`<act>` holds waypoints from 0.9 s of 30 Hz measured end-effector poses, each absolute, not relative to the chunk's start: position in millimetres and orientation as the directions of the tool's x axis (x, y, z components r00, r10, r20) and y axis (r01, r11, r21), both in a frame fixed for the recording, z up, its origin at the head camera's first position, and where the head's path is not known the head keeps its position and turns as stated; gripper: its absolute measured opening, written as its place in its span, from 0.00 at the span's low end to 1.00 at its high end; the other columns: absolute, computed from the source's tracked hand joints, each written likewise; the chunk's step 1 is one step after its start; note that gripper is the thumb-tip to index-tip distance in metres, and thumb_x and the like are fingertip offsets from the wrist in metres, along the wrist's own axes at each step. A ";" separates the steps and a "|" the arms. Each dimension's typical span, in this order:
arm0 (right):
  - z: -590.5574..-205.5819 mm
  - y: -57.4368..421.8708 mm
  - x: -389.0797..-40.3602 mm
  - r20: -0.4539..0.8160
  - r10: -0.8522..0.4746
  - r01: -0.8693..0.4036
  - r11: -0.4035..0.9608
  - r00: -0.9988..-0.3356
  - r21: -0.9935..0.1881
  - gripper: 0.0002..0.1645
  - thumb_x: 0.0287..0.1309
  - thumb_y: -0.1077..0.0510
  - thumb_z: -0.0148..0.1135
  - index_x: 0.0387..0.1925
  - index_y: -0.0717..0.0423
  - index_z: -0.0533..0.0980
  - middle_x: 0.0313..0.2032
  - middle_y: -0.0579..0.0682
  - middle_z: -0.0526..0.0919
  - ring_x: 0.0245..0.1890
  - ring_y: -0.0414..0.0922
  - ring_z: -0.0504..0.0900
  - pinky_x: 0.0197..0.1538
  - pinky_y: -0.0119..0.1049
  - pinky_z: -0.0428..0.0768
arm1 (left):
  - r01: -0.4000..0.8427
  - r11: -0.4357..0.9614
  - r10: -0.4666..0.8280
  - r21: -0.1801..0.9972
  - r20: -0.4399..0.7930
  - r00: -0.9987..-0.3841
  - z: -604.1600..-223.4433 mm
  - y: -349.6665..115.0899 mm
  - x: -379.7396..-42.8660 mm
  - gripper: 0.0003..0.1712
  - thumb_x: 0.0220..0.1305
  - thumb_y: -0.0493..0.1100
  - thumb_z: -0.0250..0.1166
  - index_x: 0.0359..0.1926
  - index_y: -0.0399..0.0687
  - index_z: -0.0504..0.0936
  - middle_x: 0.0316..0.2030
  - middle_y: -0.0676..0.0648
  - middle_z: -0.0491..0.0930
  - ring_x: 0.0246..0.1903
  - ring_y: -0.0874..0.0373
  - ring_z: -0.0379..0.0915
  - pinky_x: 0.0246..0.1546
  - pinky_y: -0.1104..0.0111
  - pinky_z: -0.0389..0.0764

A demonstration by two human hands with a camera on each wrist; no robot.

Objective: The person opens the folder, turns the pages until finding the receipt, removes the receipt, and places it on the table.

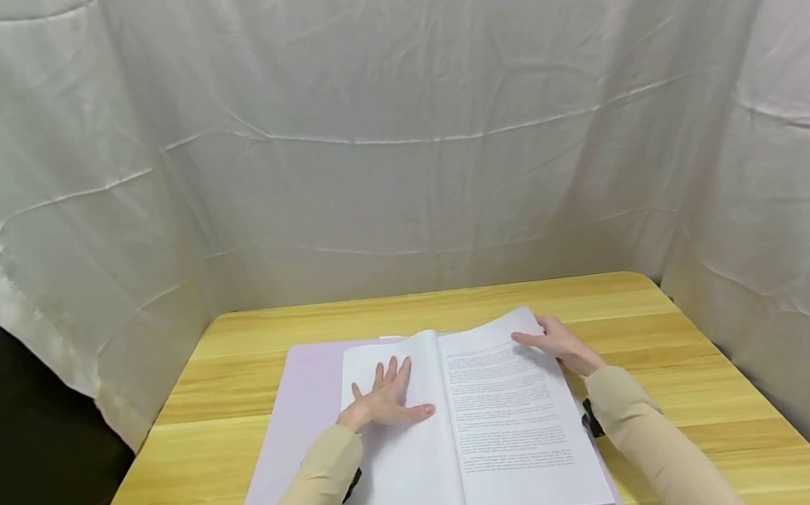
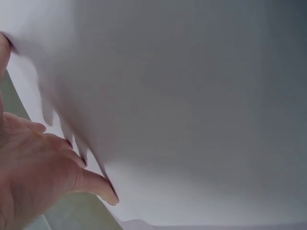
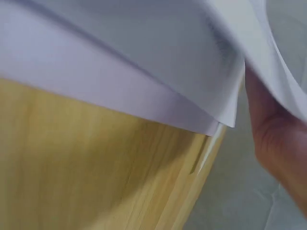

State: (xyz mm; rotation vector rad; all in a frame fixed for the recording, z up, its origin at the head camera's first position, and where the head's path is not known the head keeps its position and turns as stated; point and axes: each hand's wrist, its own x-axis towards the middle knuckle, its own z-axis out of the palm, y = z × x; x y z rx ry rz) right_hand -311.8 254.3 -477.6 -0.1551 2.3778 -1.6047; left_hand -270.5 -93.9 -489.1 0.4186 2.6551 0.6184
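Note:
A lilac folder point(image 1: 298, 431) lies spread on the table with printed sheets in it. My left hand point(image 1: 384, 401), fingers spread, rests on the blank left-hand page point(image 1: 408, 477); the left wrist view shows its fingertips touching the white paper point(image 2: 182, 120). At the upper right corner of the printed right-hand page point(image 1: 505, 408), my right hand point(image 1: 558, 343) pinches the paper, thumb on top and the other fingers mostly hidden beneath. That corner is raised. In the right wrist view, lifted paper point(image 3: 261, 52) bends over the right hand point(image 3: 283, 139), above lower sheets point(image 3: 182, 57) and the folder.
The wooden table point(image 1: 197, 468) extends around the folder on all sides. Pale cloth point(image 1: 427, 183) hangs behind it and at both sides. A black area point(image 1: 9, 464) shows at the left beside the cloth.

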 end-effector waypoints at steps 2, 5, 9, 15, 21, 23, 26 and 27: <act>-473.3 255.8 -306.5 -0.205 -0.324 0.099 0.315 -0.924 -0.944 0.37 0.74 0.50 0.55 0.76 0.57 0.56 0.57 0.70 0.79 0.42 0.50 0.87 0.44 0.44 0.88 | 0.200 0.855 0.369 0.479 -0.289 -0.884 -488.3 -94.1 -269.7 0.61 0.61 0.74 0.60 0.81 0.52 0.41 0.82 0.40 0.35 0.81 0.39 0.27 0.70 0.25 0.31; -467.0 257.8 -299.3 -0.257 -0.426 0.163 0.245 -0.867 -0.956 0.41 0.77 0.42 0.47 0.80 0.47 0.44 0.62 0.70 0.75 0.48 0.51 0.86 0.49 0.47 0.86 | 0.206 0.847 0.375 0.489 -0.276 -0.885 -486.7 -94.4 -268.6 0.61 0.61 0.74 0.60 0.81 0.52 0.41 0.82 0.40 0.35 0.81 0.39 0.27 0.70 0.25 0.30; -461.1 259.7 -293.9 -0.262 -0.527 0.197 0.178 -0.809 -0.964 0.42 0.78 0.35 0.35 0.81 0.43 0.36 0.63 0.66 0.73 0.53 0.49 0.83 0.55 0.46 0.84 | 0.209 0.838 0.381 0.505 -0.266 -0.886 -484.7 -95.5 -268.3 0.61 0.61 0.74 0.59 0.81 0.51 0.40 0.82 0.40 0.35 0.81 0.39 0.26 0.71 0.27 0.28; -457.1 260.0 -288.4 -0.220 -0.622 0.191 0.114 -0.752 -0.975 0.45 0.75 0.31 0.21 0.77 0.59 0.46 0.55 0.57 0.78 0.52 0.47 0.83 0.55 0.45 0.83 | 0.214 0.820 0.395 0.530 -0.255 -0.882 -483.4 -96.8 -267.1 0.62 0.61 0.74 0.59 0.81 0.50 0.40 0.82 0.40 0.34 0.81 0.39 0.25 0.71 0.28 0.27; -456.7 254.1 -280.2 -0.190 -0.622 0.190 0.066 -0.760 -0.979 0.49 0.72 0.29 0.16 0.77 0.60 0.44 0.54 0.53 0.77 0.53 0.46 0.81 0.56 0.43 0.81 | 0.226 0.804 0.408 0.551 -0.233 -0.883 -481.2 -97.0 -265.1 0.61 0.63 0.73 0.58 0.81 0.50 0.40 0.82 0.39 0.34 0.81 0.38 0.25 0.71 0.28 0.27; -456.6 251.3 -276.8 -0.181 -0.620 0.186 0.057 -0.763 -0.981 0.49 0.72 0.28 0.15 0.78 0.59 0.42 0.55 0.53 0.76 0.54 0.46 0.80 0.57 0.42 0.80 | 0.229 0.795 0.411 0.562 -0.220 -0.885 -479.7 -96.4 -264.2 0.60 0.63 0.73 0.58 0.81 0.50 0.40 0.81 0.39 0.35 0.81 0.38 0.26 0.71 0.28 0.27; -456.0 246.4 -271.5 -0.163 -0.621 0.172 0.045 -0.767 -0.984 0.48 0.72 0.29 0.14 0.79 0.56 0.38 0.56 0.52 0.75 0.55 0.46 0.79 0.58 0.42 0.79 | 0.228 0.773 0.416 0.592 -0.202 -0.887 -478.5 -95.5 -262.5 0.60 0.64 0.73 0.58 0.81 0.49 0.41 0.81 0.39 0.35 0.81 0.37 0.25 0.71 0.28 0.27; -455.8 244.8 -269.9 -0.155 -0.622 0.167 0.040 -0.767 -0.985 0.48 0.72 0.29 0.14 0.80 0.54 0.37 0.57 0.52 0.74 0.56 0.46 0.79 0.58 0.42 0.79 | 0.229 0.762 0.419 0.605 -0.191 -0.888 -478.2 -95.1 -261.8 0.60 0.64 0.73 0.58 0.81 0.49 0.41 0.81 0.38 0.36 0.80 0.37 0.26 0.71 0.28 0.27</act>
